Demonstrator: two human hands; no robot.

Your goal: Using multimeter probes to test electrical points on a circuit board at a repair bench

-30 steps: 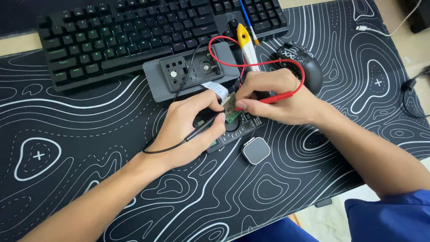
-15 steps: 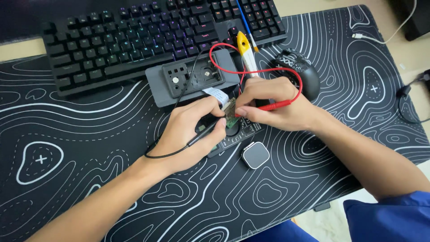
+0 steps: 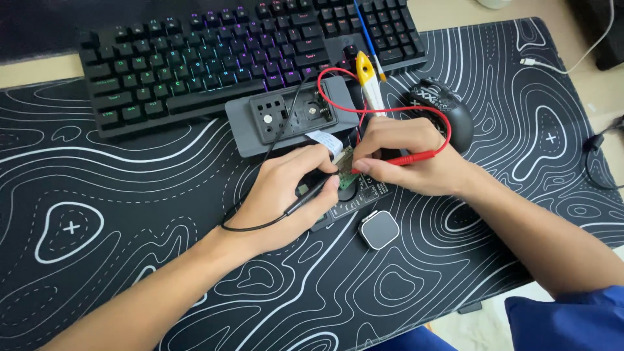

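My left hand grips a black probe whose black lead loops back under the wrist. A red probe is pinched in my right hand; its red wire arcs up past the grey box. Both tips meet at a small green circuit board held tilted between my fingertips. Under the hands lies a dark meter-like device, mostly hidden. A white ribbon cable runs from the board toward the grey box.
A backlit black keyboard spans the back. A yellow-tipped screwdriver and a black mouse lie at the right. A small square grey pad rests near the desk mat edge.
The view has shifted slightly. Both hands stay on the small board with the probes, with only small finger adjustments.
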